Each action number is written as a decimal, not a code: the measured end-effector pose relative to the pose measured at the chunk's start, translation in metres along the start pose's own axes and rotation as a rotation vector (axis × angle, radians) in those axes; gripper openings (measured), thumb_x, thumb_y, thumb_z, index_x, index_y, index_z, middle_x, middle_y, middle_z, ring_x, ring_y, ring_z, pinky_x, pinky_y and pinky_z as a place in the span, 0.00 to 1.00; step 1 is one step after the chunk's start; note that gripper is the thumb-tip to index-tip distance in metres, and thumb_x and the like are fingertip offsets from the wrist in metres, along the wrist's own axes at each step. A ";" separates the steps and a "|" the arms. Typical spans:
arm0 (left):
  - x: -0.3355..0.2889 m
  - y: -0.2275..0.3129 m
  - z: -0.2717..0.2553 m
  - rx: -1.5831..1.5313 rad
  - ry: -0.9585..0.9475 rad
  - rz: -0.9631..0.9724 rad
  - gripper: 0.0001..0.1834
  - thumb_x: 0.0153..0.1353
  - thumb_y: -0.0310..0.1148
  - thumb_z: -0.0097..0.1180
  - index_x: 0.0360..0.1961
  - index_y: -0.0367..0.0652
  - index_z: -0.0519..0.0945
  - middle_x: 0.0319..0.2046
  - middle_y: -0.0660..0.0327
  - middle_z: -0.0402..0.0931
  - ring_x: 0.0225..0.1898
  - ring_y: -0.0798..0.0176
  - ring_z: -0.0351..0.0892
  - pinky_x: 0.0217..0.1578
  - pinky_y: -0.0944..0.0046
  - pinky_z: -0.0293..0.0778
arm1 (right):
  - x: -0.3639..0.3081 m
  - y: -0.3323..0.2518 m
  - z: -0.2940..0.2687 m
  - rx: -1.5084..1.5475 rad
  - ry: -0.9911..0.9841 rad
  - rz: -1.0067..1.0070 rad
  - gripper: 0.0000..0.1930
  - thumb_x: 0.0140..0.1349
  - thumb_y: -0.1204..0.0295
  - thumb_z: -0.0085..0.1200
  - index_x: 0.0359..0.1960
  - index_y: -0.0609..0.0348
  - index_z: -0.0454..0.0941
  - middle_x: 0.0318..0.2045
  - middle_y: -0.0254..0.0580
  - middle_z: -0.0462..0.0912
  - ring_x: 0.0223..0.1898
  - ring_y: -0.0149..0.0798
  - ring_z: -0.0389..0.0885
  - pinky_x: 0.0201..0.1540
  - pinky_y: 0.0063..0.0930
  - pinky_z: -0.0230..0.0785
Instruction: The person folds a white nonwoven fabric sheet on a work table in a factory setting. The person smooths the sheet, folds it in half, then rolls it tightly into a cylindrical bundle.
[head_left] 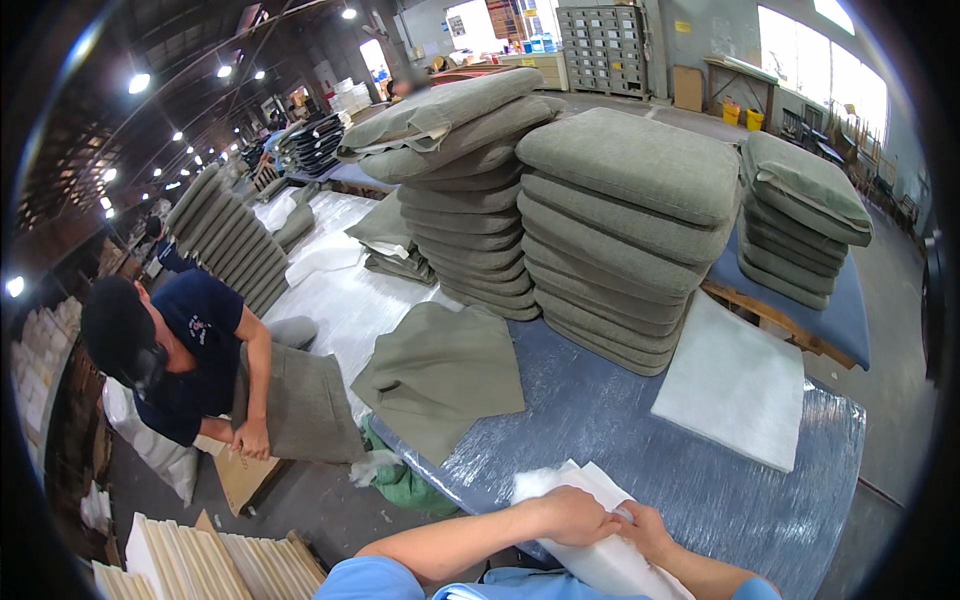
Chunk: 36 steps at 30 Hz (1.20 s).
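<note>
Close to my body, over the near edge of the table, I grip a folded piece of white padding point(620, 565). My left hand point(575, 515) is closed on its upper part, fingers curled in. Right beside it, almost touching, my right hand point(645, 530) pinches the same padding. Layers of it stick up behind my left hand, and the rest hangs toward my lap. A flat grey-green fabric cover point(445, 370) lies on the table ahead and to the left. Off to the right lies a flat white padding sheet point(735, 385).
Tall stacks of grey-green cushions point(620, 240) stand across the blue, plastic-wrapped table point(690, 500). At the left a co-worker point(200, 340) handles a grey-green cover point(300, 405). Cream foam slabs point(190, 560) stand at the lower left. A green bag point(410, 480) sits below the table edge.
</note>
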<state>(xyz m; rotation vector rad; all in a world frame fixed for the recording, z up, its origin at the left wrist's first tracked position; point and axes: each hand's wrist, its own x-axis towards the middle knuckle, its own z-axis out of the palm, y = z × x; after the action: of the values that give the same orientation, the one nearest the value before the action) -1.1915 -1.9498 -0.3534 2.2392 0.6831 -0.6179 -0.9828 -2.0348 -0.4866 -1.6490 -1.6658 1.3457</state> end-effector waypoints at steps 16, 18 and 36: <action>-0.009 -0.009 0.005 -0.036 0.164 0.006 0.33 0.82 0.53 0.34 0.76 0.42 0.66 0.64 0.49 0.79 0.60 0.43 0.82 0.61 0.46 0.76 | -0.003 -0.007 0.000 0.015 0.159 -0.192 0.32 0.67 0.71 0.64 0.73 0.50 0.70 0.50 0.51 0.87 0.44 0.47 0.89 0.48 0.38 0.80; -0.005 -0.015 0.009 -0.086 0.239 0.059 0.33 0.82 0.53 0.34 0.76 0.43 0.66 0.64 0.50 0.79 0.61 0.44 0.81 0.64 0.46 0.74 | -0.002 -0.004 0.000 0.005 0.173 -0.273 0.28 0.67 0.72 0.64 0.70 0.52 0.74 0.53 0.50 0.85 0.50 0.48 0.87 0.53 0.37 0.79; -0.048 -0.069 0.022 -0.575 0.977 0.072 0.24 0.81 0.43 0.47 0.69 0.42 0.77 0.54 0.54 0.85 0.55 0.59 0.83 0.74 0.49 0.63 | 0.000 -0.006 -0.001 0.055 0.078 -0.158 0.10 0.68 0.68 0.65 0.46 0.58 0.89 0.39 0.48 0.89 0.44 0.47 0.88 0.49 0.35 0.78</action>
<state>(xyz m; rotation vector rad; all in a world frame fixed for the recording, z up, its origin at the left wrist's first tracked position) -1.2751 -1.9380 -0.3723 1.8892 1.0559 0.7102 -0.9848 -2.0334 -0.4809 -1.4865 -1.6611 1.2244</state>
